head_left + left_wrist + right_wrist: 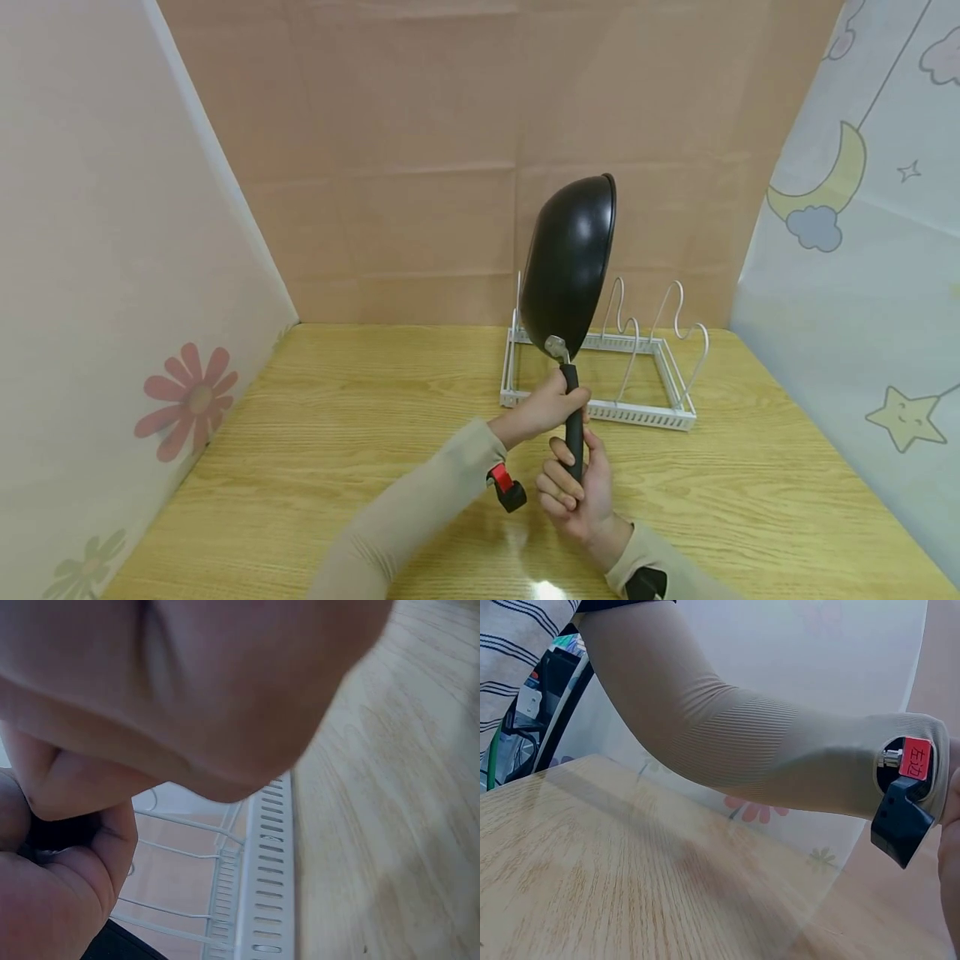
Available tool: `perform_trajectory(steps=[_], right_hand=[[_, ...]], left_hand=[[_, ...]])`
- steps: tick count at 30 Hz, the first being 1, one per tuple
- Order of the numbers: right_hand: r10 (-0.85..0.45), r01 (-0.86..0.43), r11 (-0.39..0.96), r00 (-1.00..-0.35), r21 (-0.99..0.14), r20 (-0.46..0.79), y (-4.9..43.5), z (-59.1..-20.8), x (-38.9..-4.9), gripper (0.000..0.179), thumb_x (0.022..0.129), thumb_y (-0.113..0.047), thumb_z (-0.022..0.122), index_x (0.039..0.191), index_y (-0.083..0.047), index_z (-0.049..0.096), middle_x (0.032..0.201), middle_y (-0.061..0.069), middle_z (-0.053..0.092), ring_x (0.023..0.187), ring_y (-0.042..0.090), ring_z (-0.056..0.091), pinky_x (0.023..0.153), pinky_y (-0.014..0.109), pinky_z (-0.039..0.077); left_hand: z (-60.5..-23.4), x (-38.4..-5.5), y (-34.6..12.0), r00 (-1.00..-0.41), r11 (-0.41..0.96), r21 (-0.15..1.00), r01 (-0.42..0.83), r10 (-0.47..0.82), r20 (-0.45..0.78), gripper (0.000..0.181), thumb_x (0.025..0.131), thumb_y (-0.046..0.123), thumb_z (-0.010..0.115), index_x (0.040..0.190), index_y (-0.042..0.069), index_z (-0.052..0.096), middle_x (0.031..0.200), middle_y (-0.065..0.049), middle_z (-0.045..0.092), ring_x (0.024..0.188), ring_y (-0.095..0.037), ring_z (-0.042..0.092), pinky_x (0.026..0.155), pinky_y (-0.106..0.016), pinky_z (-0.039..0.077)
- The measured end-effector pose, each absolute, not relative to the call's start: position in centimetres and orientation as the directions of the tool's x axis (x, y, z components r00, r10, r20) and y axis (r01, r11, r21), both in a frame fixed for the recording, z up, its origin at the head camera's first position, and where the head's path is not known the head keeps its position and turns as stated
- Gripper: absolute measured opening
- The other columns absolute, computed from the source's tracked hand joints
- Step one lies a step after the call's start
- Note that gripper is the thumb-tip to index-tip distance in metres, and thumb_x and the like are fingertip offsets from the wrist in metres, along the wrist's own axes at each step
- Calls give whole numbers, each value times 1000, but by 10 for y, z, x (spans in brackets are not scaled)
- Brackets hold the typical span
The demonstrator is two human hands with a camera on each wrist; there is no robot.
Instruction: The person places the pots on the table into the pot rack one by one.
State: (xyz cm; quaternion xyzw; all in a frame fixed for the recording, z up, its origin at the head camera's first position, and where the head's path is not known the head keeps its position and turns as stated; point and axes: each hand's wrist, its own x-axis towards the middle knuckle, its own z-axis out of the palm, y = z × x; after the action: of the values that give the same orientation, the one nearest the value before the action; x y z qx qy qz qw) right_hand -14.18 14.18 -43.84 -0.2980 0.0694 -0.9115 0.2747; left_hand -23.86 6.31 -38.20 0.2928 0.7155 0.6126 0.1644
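Note:
A black wok (pixel 570 258) is held upright in the head view, its rounded underside turned left and its rim to the right. My left hand (pixel 543 410) grips the upper part of its black handle (pixel 573 433), just below the metal joint. Lower down, my right hand (pixel 581 496) has its fingers curled round the handle's end. Behind the wok, a white wire rack (pixel 637 414) with curved dividers stands on the table, and the bowl overlaps its left part. Close, blurred hands cover much of the left wrist view, beside the slotted rack edge (pixel 268 877).
The wooden table (pixel 360 392) runs back to a brown papered wall (pixel 405 167). Patterned panels flank it, with a flower (pixel 197 400) on the left and a moon (pixel 840 179) on the right. The left sleeve (pixel 742 742) crosses the right wrist view, bearing a small black camera (pixel 904 821).

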Motion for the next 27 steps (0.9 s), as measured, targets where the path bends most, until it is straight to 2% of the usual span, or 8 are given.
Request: perform_trajectory(steps=[5,13,22,27], right_hand=[[-546,476,-837,-700,-269,461,144,-442,-139,43,103,-50,31,76,-17,27,53,-7,18,45,5,17,43,16,14],[-551,478,-834,-721,-274,420,145,-445,-138,42,103,-50,31,76,-17,28,53,-7,17,45,5,17,43,16,14],[-562,484,-826,-743,-290,363,148,-453,-137,47,102,-52,29,74,-15,38,52,-7,17,44,5,17,43,18,14],[-584,493,-805,-758,-331,291,151,-458,-136,46,100,-53,32,72,-17,31,51,-8,16,44,6,18,44,18,14]], left_hand=[[-389,-240,65,-778,60,983,175,621,101,33,98,5,45,68,1,56,62,-1,58,54,-11,55,54,-20,42],[-395,-238,68,-800,52,991,126,596,70,29,97,4,46,70,-2,55,64,-4,56,58,-12,57,55,-20,46],[-400,-236,68,-800,63,985,163,592,94,30,97,3,48,68,-6,56,59,-1,57,49,-9,47,50,-22,38],[-402,-233,66,-798,67,989,130,599,64,31,99,3,47,70,-3,57,61,-2,58,48,-10,42,51,-22,36]])
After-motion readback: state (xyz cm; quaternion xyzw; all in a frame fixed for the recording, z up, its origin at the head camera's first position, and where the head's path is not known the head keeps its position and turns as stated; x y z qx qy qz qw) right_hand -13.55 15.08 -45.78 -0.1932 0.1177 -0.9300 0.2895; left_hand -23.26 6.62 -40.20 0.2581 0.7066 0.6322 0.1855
